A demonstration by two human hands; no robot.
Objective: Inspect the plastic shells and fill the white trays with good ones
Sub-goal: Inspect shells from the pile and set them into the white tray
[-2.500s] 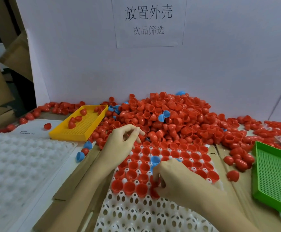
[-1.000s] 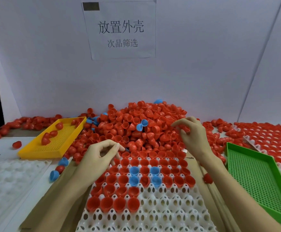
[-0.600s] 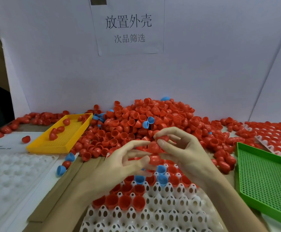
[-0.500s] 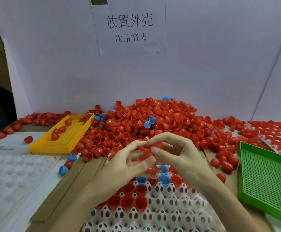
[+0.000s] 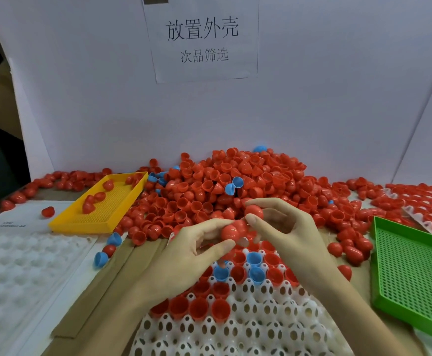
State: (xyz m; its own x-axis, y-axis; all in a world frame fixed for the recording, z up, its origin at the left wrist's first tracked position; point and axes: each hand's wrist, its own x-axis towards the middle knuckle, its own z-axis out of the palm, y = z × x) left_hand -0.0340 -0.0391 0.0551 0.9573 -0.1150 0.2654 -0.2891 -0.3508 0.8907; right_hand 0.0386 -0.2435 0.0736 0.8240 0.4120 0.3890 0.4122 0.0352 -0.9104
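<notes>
Far heap of loose red plastic shells [image 5: 235,181] against the wall. Near, white perforated tray [image 5: 235,327], far rows filled. Above it, left hand [image 5: 184,258] pinches a small red dome shell [image 5: 230,232]; right hand [image 5: 287,235] pinches another red shell [image 5: 254,212]. Best turn each rim toward view, check for cracks, then seat it cup-up.

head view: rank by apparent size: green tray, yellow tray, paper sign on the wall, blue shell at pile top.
Largest to smallest:
1. paper sign
2. green tray, cut off by the frame edge
3. yellow tray, which sits farther off, so true size against the green is unsure
4. blue shell
</notes>
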